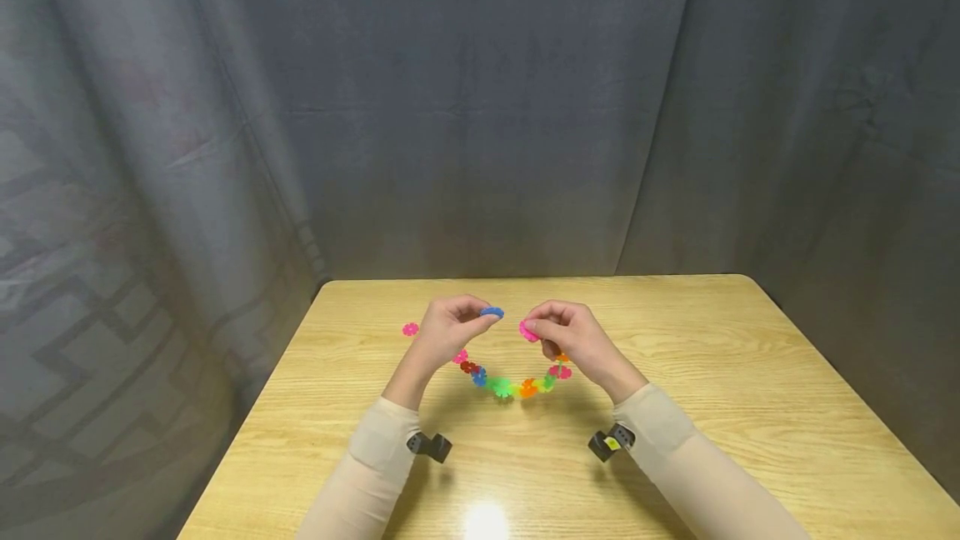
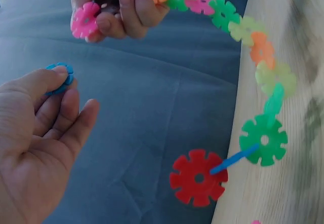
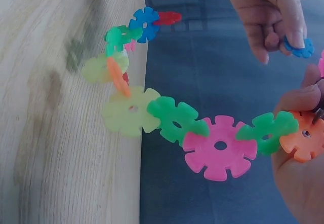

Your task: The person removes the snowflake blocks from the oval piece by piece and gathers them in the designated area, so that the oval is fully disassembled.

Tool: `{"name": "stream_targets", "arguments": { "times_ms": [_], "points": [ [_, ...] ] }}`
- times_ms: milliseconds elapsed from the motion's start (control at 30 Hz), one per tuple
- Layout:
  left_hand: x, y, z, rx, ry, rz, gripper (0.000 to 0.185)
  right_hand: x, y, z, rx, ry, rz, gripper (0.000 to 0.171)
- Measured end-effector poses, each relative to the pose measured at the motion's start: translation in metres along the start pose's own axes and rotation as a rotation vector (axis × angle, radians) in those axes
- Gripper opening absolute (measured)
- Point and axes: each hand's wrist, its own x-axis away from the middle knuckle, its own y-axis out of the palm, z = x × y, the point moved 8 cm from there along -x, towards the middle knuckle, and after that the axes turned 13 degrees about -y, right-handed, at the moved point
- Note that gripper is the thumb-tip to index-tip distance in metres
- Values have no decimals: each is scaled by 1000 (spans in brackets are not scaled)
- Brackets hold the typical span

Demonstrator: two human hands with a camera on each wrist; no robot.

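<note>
Above the table we see our hands partly hiding the snowflake-disc chain, which only the wrist views show fully: right hand gripping its pink end, left hand pinching a separate blue disc.

Light wooden table; lone pink flower piece lying near left edge.

Left hand, right hand raised, pinching.
</note>
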Motion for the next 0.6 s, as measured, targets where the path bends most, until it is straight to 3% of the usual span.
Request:
{"name": "stream_targets", "arguments": {
  "times_ms": [200, 333, 600],
  "points": [
    [-1, -18, -8, 14, 12, 86, 29, 0, 1, -1, -3, -6, -2, 26],
    [-1, -29, -18, 18, -9, 120, 28, 1, 1, -2, -5, -9, -4, 25],
    [2, -48, -54, -20, -119, 142, 29, 2, 0, -3, 2, 1, -6, 24]
  ]
}}
